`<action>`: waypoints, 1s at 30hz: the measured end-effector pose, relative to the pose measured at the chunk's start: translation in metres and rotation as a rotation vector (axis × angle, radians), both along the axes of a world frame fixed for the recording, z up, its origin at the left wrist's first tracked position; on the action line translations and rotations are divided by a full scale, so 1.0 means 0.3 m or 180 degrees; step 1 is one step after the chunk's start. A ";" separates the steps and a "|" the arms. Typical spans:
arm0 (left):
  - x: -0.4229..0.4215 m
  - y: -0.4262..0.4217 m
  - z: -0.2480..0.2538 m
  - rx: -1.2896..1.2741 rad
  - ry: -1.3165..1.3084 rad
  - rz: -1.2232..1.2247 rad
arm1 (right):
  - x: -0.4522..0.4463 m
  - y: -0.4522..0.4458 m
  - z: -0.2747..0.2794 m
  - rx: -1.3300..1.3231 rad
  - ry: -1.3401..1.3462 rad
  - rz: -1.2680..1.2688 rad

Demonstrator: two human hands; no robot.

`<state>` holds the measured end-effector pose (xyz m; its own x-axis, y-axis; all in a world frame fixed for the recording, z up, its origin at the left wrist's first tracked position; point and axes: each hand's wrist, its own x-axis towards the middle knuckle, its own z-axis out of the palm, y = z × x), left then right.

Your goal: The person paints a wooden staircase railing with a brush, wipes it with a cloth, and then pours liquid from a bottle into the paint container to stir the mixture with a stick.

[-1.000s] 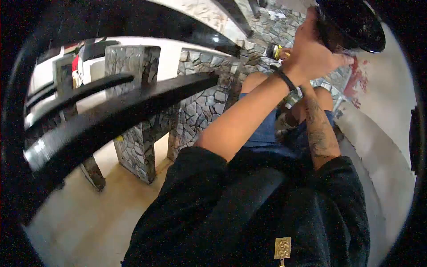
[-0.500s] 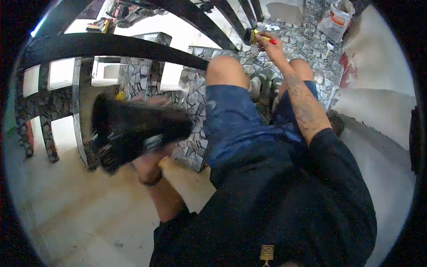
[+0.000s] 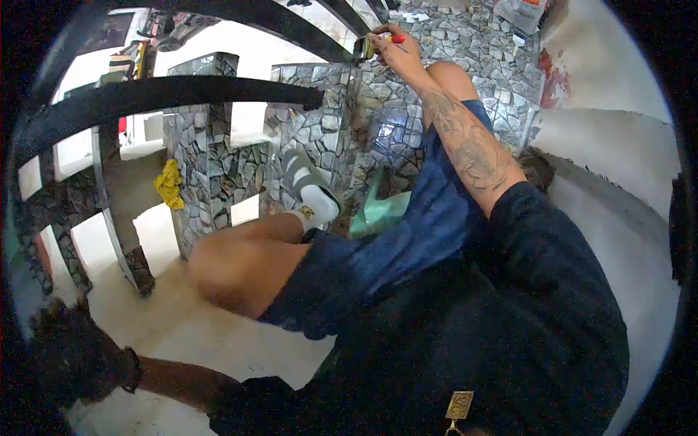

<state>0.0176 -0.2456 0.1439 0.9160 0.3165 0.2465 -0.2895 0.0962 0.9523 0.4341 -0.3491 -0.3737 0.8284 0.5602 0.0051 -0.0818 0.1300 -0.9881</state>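
My right hand (image 3: 401, 57) is closed around a paintbrush (image 3: 396, 39) with a red and yellow handle. The brush's bristle end is against or very near the lower end of a black bar (image 3: 338, 51), beside the stone-patterned surface. Far out at the lower left, my left hand (image 3: 98, 360) is in deep shadow, with a dark band at its wrist. A dark mass lies around its fingers, and I cannot make out whether the hand holds it.
A black curved rail (image 3: 174, 94) crosses the upper left. A yellow cloth (image 3: 169, 185) hangs by the stone-patterned posts (image 3: 196, 145). Below my bent leg (image 3: 240, 269) is pale floor. A translucent green piece (image 3: 379, 211) lies between my legs; a white sack (image 3: 520, 13) stands at top right.
My left hand, earlier with a black container in front of the posts, has swung to the lower left. My left knee has dropped outward. The brush remains at the black bar.
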 end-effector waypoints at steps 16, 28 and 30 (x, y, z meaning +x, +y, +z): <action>0.096 0.268 -0.824 0.3003 0.2805 0.0478 | -0.116 -0.162 0.942 0.0877 -0.0721 -0.0068; 0.146 0.317 -0.962 0.2318 0.1525 0.0438 | -0.250 -0.179 1.147 0.1245 -0.2175 0.1358; 0.159 0.310 -0.951 0.2088 0.1675 0.0562 | -0.294 -0.140 1.157 0.1253 -0.2337 0.1856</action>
